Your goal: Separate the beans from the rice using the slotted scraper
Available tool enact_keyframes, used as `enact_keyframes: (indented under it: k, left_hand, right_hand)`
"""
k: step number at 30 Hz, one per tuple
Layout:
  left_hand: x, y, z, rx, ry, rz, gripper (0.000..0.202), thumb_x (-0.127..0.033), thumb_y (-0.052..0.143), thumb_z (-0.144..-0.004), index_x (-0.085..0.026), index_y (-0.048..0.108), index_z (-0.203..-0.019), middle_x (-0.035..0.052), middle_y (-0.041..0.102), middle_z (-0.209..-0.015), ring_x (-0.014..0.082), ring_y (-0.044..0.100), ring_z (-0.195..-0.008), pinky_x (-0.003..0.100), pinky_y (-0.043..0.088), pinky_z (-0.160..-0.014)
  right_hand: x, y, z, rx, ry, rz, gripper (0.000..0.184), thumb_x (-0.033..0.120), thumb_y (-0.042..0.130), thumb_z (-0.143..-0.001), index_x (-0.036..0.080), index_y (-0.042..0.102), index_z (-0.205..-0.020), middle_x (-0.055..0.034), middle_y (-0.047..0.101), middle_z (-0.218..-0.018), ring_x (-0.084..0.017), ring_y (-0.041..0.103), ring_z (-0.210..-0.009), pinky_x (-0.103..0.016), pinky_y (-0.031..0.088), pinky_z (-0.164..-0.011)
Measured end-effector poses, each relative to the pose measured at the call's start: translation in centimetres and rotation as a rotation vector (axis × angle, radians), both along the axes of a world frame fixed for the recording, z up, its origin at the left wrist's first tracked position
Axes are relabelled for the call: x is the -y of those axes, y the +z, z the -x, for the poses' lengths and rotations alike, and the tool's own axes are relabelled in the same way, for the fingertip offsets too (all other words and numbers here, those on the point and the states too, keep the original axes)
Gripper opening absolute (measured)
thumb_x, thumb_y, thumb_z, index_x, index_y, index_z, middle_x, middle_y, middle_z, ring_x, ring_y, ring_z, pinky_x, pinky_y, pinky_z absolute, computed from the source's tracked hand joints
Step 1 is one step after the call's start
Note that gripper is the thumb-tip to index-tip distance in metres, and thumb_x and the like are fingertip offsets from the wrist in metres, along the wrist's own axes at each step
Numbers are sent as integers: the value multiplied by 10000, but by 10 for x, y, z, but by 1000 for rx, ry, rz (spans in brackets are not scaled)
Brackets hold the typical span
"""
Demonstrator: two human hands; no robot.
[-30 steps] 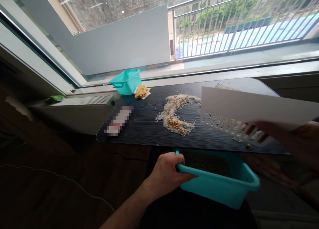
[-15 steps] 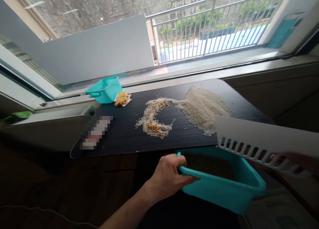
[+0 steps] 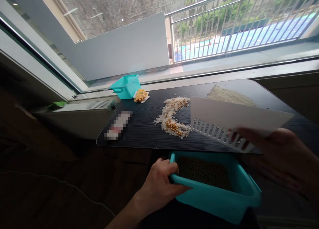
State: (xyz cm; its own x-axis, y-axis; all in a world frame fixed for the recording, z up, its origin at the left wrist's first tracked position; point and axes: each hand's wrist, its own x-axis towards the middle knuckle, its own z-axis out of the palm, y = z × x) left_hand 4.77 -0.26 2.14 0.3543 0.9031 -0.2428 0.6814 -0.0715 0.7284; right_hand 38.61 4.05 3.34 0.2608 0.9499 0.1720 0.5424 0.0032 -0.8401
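My left hand [image 3: 161, 180] grips the near left corner of a turquoise plastic bin [image 3: 211, 195], held below the table's front edge. Dark small grains or beans [image 3: 204, 172] cover its bottom; their kind is unclear. In my right hand [image 3: 276, 146] is a white plastic slotted scoop [image 3: 231, 116], raised over the table's right side. Its slotted edge faces me. To its left lies a curved band of white rice [image 3: 165, 117] mixed with yellow beans [image 3: 174, 124]. A larger rice pile [image 3: 229, 95] sits behind the scoop, partly hidden by it.
The black table [image 3: 142, 132] stands against the window sill. A second turquoise bin [image 3: 127, 86] is at its back left, beside a crumpled yellow cloth-like thing [image 3: 141, 95]. A blurred-out flat object [image 3: 119, 125] lies at the left. A white cable [image 3: 67, 184] crosses the floor.
My right hand has brought the scoop leftward, so it now covers part of the big rice pile. My view has turned left. My left hand keeps hold of the bin.
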Motion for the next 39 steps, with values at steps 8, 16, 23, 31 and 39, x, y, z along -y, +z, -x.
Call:
enact_keyframes:
  k: [8, 16, 23, 31, 39]
  left_hand:
    - [3, -6, 30, -2, 74, -38, 486, -332, 888, -796, -232, 431, -662, -59, 501, -711, 192, 533, -776, 473, 439, -1127]
    - [0, -4, 34, -18, 87, -48, 460, -333, 883, -810, -230, 462, -656, -49, 520, -709, 192, 540, -771, 362, 456, -925]
    - [-1, -2, 33, -35, 91, -48, 462, -333, 889, -817, -229, 469, -655, -40, 541, -726, 194, 548, -781, 342, 419, -867]
    - [-2, 3, 33, -68, 92, -46, 482, -301, 908, -805, -221, 462, -639, -46, 535, -706, 191, 558, -779, 342, 416, -870]
    - [-2, 2, 34, -47, 90, -43, 457, -317, 895, -816, -219, 482, -646, -52, 552, -716, 182, 550, -778, 340, 425, -902]
  right_hand:
    - [-42, 6, 27, -94, 223, 89, 834, 1054, 767, -574, 223, 805, -638, -114, 806, -687, -227, 688, -570, -394, 634, -593]
    - [-33, 15, 27, -73, 253, 126, 813, 1052, 786, -565, 241, 814, -631, -120, 823, -720, -248, 716, -627, -401, 646, -611]
    - [-46, 6, 33, -89, 234, 93, 849, 1075, 759, -533, 236, 817, -649, -118, 831, -741, -250, 730, -651, -395, 623, -611]
    - [-43, 9, 34, -63, 315, 125, 835, 1061, 765, -576, 231, 820, -650, -144, 838, -772, -257, 729, -683, -394, 633, -631]
    - [-35, 10, 19, -16, 271, 91, 792, 1037, 764, -618, 248, 833, -634, -111, 830, -719, -240, 707, -595, -396, 643, -589]
